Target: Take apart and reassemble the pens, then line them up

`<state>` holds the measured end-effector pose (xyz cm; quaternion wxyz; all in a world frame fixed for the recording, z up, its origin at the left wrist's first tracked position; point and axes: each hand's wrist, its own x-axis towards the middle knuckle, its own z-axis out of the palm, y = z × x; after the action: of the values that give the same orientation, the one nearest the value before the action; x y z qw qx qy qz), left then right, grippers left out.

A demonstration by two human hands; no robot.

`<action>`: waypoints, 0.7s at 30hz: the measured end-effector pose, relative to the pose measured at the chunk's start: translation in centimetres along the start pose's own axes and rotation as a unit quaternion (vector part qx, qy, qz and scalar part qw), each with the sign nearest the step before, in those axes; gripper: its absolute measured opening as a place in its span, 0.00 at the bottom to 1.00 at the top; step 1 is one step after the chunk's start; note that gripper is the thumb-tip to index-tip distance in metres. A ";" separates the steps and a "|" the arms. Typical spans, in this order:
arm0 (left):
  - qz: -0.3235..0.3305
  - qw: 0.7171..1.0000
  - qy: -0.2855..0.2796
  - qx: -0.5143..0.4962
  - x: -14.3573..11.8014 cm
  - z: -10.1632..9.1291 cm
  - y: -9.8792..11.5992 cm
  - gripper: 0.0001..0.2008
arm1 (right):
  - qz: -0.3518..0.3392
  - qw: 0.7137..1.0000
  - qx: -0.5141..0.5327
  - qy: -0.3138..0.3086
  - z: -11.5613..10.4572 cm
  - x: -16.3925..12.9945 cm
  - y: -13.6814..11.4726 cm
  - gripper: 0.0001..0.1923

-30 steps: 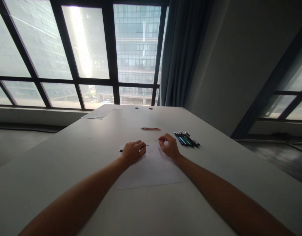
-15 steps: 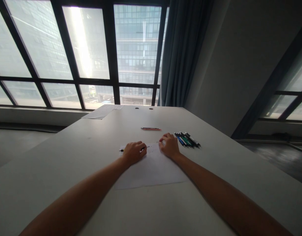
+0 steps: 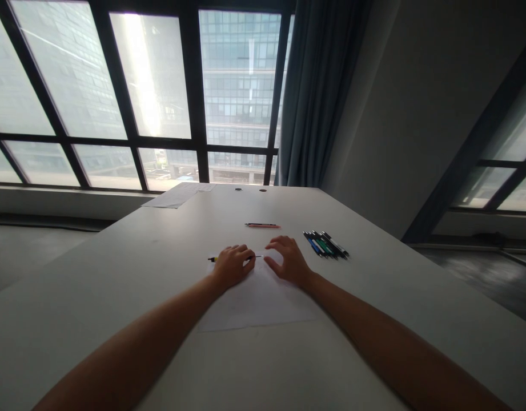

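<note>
Left fingers curled down tight on a thin dark pen, its yellow-marked end poking out past the left hand and its fine tip showing just beyond the knuckles toward the right hand. Right fingers spread loose and open, holding nothing, fingertips hovering or resting just beyond the pen tip; whether they touch it I cannot tell. Both hands sit at the far edge of a white sheet of paper, and that sheet is our landmark: it lies flat on the pale counter, with both forearms running back across it toward the camera. Just past the sheet's far edge lies a pink pen, alone and lying crosswise. Off the sheet's far right corner, a cluster of pens, blue, green and black, side by side and touching. Well beyond the sheet, at the counter's far left end under the window, more papers lie flat.
</note>
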<state>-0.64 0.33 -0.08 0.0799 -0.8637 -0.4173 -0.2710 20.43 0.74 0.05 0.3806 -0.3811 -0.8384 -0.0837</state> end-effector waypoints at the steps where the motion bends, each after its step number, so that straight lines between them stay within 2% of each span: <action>1: 0.002 1.000 0.002 0.000 0.0 0.0 0.0 0.12 | -0.037 0.999 0.017 -0.020 -0.1 0.0 -0.5 0.09; 4: 0.015 1.000 0.010 -0.005 -0.1 0.1 -0.1 0.11 | -0.078 0.995 0.036 -0.045 0.1 0.1 -1.5 0.05; 15: 0.011 1.000 0.026 -0.008 -0.2 -0.1 -0.1 0.13 | -0.050 0.998 0.037 -0.033 0.7 0.0 -1.4 0.05; 17: -0.010 0.999 0.031 0.001 -0.2 -0.2 0.0 0.14 | -0.022 0.999 0.019 -0.022 0.8 0.1 -0.8 0.05; 21: -0.069 0.997 0.042 0.018 -0.1 -0.3 0.0 0.12 | 0.079 0.996 -0.022 0.046 0.5 0.2 1.3 0.05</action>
<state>-0.78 0.16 0.12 0.0942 -0.8194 -0.4769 -0.3038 20.95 1.96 -0.40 0.4155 -0.4499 -0.7855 -0.0892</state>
